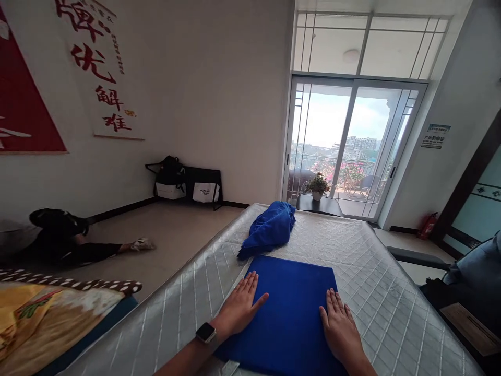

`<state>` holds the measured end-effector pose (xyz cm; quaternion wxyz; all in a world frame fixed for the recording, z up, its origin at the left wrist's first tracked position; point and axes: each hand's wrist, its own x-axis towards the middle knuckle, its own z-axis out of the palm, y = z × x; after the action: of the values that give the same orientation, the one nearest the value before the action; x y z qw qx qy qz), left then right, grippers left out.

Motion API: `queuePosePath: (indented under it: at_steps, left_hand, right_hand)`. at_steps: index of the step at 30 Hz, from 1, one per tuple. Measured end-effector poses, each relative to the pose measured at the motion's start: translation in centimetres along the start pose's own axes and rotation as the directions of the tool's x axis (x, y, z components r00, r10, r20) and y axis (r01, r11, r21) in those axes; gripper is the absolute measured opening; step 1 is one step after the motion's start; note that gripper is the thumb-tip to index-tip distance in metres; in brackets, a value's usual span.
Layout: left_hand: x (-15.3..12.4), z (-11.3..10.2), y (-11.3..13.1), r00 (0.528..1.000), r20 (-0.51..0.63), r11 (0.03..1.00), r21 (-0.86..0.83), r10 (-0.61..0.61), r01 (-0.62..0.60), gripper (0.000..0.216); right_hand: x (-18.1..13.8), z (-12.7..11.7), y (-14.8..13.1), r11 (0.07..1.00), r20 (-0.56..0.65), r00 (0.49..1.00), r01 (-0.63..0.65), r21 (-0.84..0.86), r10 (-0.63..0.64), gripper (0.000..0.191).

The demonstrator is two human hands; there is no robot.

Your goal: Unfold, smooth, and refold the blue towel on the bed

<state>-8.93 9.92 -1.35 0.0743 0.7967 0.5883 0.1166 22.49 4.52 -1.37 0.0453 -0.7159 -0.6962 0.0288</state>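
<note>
A blue cloth point(291, 308), folded into a flat rectangle, lies on the table with a silvery quilted cover point(376, 266). My left hand point(239, 305), with a watch on its wrist, rests flat on the cloth's left edge, fingers stretched out. On the right edge lies my right hand point(342, 324), also flat, with its fingers extended. Neither hand grips anything. Just beyond the folded piece sits a crumpled blue cloth point(272, 225), loosely heaped. A small white tag point(230, 368) shows at the folded cloth's near left corner.
To the left, a person point(74, 243) is low on the floor, beside a patterned blanket point(58, 324). A potted plant point(318, 186) stands on a dark chair point(321, 204) past the table's far edge. A black bag point(170, 169) rests by the wall. A dark seat point(479, 271) is at right.
</note>
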Motion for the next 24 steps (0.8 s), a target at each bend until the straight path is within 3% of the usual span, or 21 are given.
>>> queuePosePath:
  at_steps: [3,12,15,19,24]
  left_hand:
    - [-0.4,-0.1,-1.0,0.999,-0.037,0.999,0.011,-0.031,0.031,0.087]
    - [-0.8,-2.0,0.3,0.999,0.015,0.999,-0.006,-0.051,0.051,0.094]
    - [-1.0,-2.2,0.1,0.999,-0.009,0.999,-0.021,-0.046,0.046,0.091]
    - [-1.1,-2.4,-0.1,0.998,0.013,0.998,-0.028,-0.063,0.063,0.093]
    - [-0.9,-1.3,-1.0,0.997,-0.011,0.997,-0.042,-0.071,0.071,0.089]
  right_hand:
    - [0.1,0.1,0.1,1.0,-0.01,1.0,-0.011,0.017,0.011,0.066]
    - [0.7,-1.1,-0.2,0.995,0.057,0.997,-0.041,-0.087,0.046,0.062]
    - [2.4,-2.3,-0.5,0.99,0.059,0.997,-0.034,-0.137,0.042,0.063]
    - [5.8,-3.4,-0.6,0.997,-0.014,0.999,-0.037,-0.074,0.036,0.064]
    - [8.7,-1.9,0.7,0.999,-0.012,1.0,-0.021,0.025,0.022,0.065]
